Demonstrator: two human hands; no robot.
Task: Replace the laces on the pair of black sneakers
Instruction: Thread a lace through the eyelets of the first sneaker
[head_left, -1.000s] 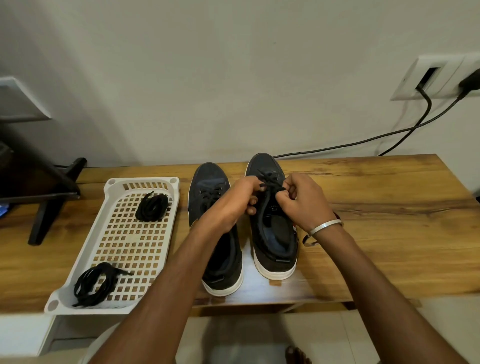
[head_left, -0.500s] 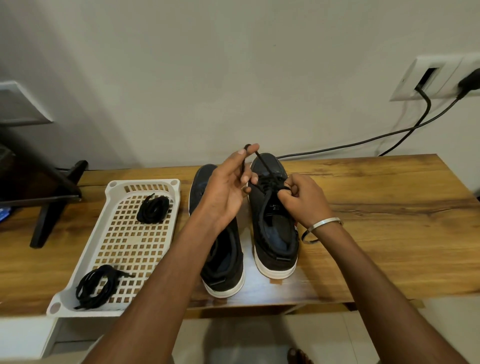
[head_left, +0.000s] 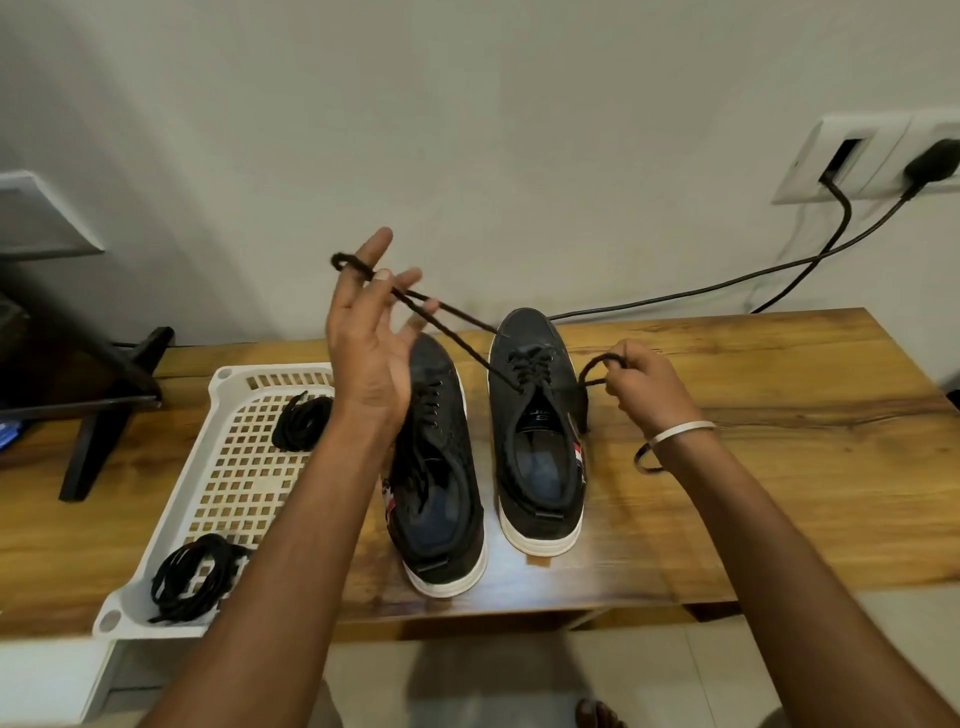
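Where both hands had been bunched over the knot a second earlier, my left hand (head_left: 371, 332) had now risen well above the worktop (head_left: 779, 415), fingers spread, one lace end (head_left: 452, 322) hooked over them and drawn taut. My right hand (head_left: 641, 384) pinched the other end beside the right sneaker (head_left: 535, 431). I judged the bow undone, so unthreading could begin; the left sneaker (head_left: 441, 467) stayed laced.
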